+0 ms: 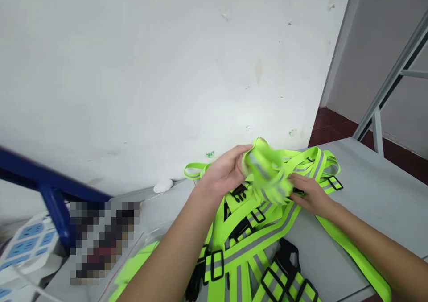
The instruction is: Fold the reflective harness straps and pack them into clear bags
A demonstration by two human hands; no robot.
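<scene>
My left hand (227, 168) is closed on a bunched loop of neon green strap (264, 163) with a grey reflective stripe, blurred by motion. Just right of it, my right hand (309, 192) pinches the lower part of the same bundle near a black piece. Beneath both hands lies a tangled pile of green reflective straps (247, 244) with black buckles and sliders. A black buckle (289, 255) sits at the front of the pile. One green strap (354, 253) runs under my right forearm and over the table's front edge.
The grey table (371, 181) meets a white wall (167, 70). At left are a blue metal bar (56, 204), power strips (30, 244), a white round object (163, 185) and a clear bag (137, 257) with green material. A metal frame (391, 83) stands at right.
</scene>
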